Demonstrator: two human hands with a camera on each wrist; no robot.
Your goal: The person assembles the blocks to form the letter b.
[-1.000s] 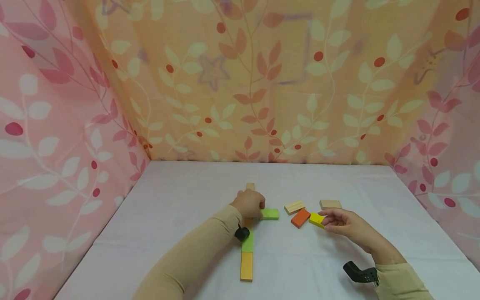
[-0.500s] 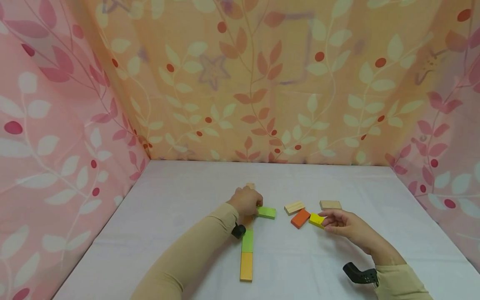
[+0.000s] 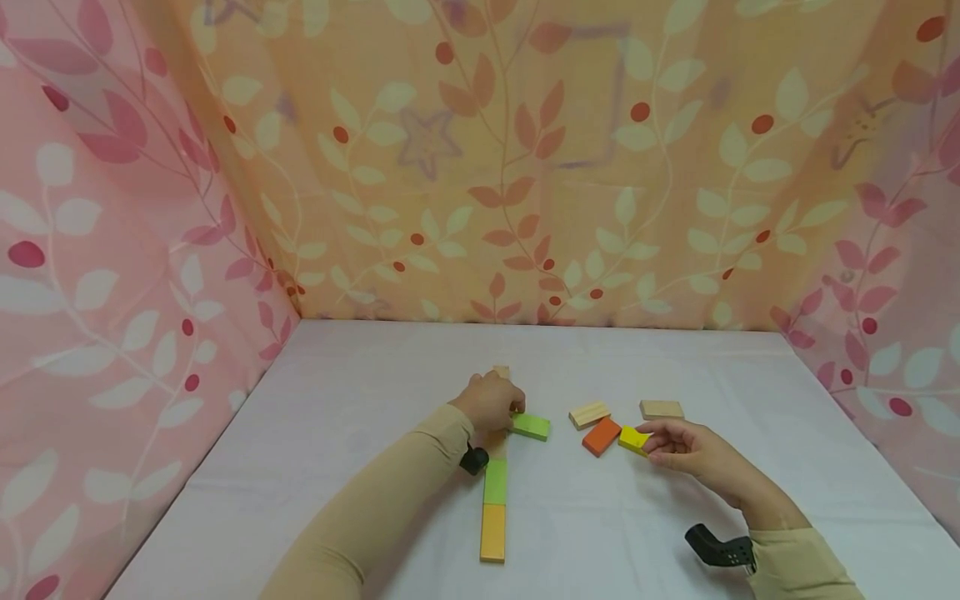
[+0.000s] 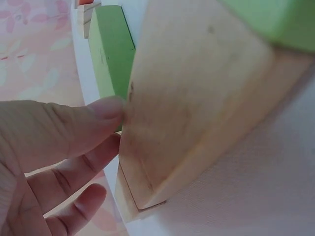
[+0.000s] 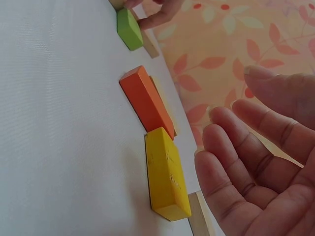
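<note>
In the head view, my left hand [image 3: 491, 402] pinches the near end of a green wooden block [image 3: 531, 427] between thumb and fingers. That block juts to the right from a line of blocks. The line includes a plain wood block [image 4: 187, 98], a second green block [image 3: 495, 482] and an orange-yellow block [image 3: 492, 533]; my left hand hides part of it. In the left wrist view, the pinched block's end touches the plain wood block's side or lies very close to it. My right hand [image 3: 693, 450] hovers with loose fingers beside a yellow block [image 5: 167, 177], holding nothing.
A red-orange block [image 3: 602, 437] lies against the yellow one, with a striped plain wood block [image 3: 589, 414] behind it. Another plain block [image 3: 662, 409] lies behind my right hand. A white cloth covers the table [image 3: 360, 367]; patterned curtains [image 3: 480, 167] stand around it.
My left hand has drawn the green block a little to the left, toward the line, and the block has turned slightly. The right hand has stayed in place.
</note>
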